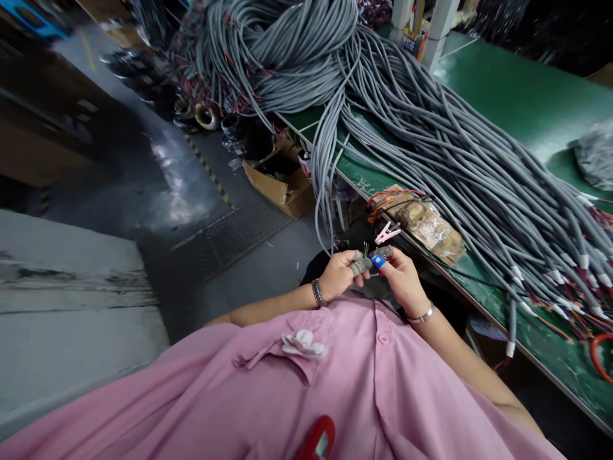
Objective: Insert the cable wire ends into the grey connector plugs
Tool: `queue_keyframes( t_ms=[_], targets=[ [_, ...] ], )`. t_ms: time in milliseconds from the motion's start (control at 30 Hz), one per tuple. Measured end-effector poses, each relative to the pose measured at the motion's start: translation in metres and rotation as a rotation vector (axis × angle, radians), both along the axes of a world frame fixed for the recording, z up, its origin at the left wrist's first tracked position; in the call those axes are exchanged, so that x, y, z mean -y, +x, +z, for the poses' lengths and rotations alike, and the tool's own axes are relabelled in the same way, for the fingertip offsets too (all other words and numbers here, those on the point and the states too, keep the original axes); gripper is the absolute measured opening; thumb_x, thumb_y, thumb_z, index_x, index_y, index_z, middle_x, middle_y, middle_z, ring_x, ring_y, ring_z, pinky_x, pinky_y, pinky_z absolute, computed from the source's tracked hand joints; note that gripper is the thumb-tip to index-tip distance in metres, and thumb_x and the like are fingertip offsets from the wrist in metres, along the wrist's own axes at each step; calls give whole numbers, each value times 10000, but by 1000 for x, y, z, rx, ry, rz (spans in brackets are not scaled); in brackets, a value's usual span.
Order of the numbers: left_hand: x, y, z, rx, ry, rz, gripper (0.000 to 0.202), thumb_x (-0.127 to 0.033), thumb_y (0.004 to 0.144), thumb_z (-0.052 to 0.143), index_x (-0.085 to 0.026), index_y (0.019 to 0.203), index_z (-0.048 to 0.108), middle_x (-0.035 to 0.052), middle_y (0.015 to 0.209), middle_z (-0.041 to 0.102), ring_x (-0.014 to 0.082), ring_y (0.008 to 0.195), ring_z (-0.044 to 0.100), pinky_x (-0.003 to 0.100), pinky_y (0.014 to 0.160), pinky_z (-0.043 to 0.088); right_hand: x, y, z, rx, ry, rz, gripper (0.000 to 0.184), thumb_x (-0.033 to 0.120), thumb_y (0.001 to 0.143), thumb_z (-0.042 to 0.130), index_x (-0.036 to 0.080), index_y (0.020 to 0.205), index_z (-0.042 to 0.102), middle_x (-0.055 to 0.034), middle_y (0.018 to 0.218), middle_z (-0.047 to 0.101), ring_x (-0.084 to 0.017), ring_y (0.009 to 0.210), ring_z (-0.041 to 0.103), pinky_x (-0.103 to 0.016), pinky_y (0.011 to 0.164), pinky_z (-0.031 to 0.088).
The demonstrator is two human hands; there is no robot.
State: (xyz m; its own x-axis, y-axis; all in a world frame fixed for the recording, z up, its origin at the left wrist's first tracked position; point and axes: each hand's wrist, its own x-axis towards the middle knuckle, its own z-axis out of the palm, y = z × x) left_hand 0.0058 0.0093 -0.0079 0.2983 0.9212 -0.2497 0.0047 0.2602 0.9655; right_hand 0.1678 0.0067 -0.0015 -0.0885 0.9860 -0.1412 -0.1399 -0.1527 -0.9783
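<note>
Both hands are working close together in front of the body, just off the near edge of the green tabletop [527,102]. The left hand [338,275] is curling its fingers, wrapped in worn grey tape, narrowly around the end of a grey cable [363,263]; short coloured wire ends are sticking up out of that fist, too small to count. The right hand [405,281] is pinching the same cable end from the other side, thumb capped in blue tape [378,260], fingertips nearly meeting those of the left. Whether a small tool is sitting between the fingers cannot be told; the spot is tiny and partly covered by the knuckles.

A dark bracelet [318,292] is circling the left wrist, a thin silver bangle [423,314] the right. The pink shirt [335,390] is filling the bottom of the view and hiding the lap and elbows.

Just beyond the hands, a pink clip [387,234] is lying at the tabletop's near edge, beside a taped-over brown block [426,225] with red and orange wires running into it. A large heap of grey cables [431,140] is spreading over the tabletop from the far-left corner toward the right edge, some strands hanging over the near edge and screening the table's underside. Their stripped ends, with white sleeves, are lying near the right edge, cut off by the frame. A cardboard box [280,182] is sitting on the floor [158,191] below, its contents in shadow.
</note>
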Motion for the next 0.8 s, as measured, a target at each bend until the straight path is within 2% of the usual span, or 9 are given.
queue_keyframes(
  t_ms=[133,267,367,533,633,800],
  targets=[
    [0,0,2,-2,5,16,365,-477,814,608,-137,683,625,35,546,615,79,413,498,201,397,273,-1,0,-5,-61,-53,-87,129,329,746,713,217,759,649,27,686,593,-119,604,487,-254,574,400],
    [0,-1,1,-2,-30,39,346,-461,803,627,-133,694,613,32,564,625,77,404,503,195,382,260,-2,5,-7,-173,-113,-181,147,323,731,715,212,723,618,57,578,494,-100,532,418,-243,541,377],
    [0,-1,1,-8,-28,6,338,-439,813,616,-125,687,611,31,572,627,72,408,511,189,386,268,-1,7,-5,-194,-133,-108,183,372,754,709,208,763,629,55,586,496,-97,539,423,-245,557,391],
    [1,1,3,-11,-1,-53,303,-400,799,627,-121,682,606,20,592,632,65,423,529,177,410,307,3,4,2,-103,-76,60,259,401,758,724,212,926,669,1,791,635,-123,672,533,-252,612,422],
    [3,3,5,-28,6,-82,280,-382,792,635,-122,691,601,5,571,617,62,413,517,178,418,324,3,1,2,-80,-37,78,236,382,743,745,206,883,674,3,780,639,-131,685,551,-267,648,435],
    [4,3,6,-30,6,-102,271,-375,788,639,-121,699,598,4,581,616,70,426,525,187,430,350,3,-3,-2,-56,-41,35,193,379,760,726,197,791,669,24,670,609,-114,600,513,-265,614,415]
  ],
)
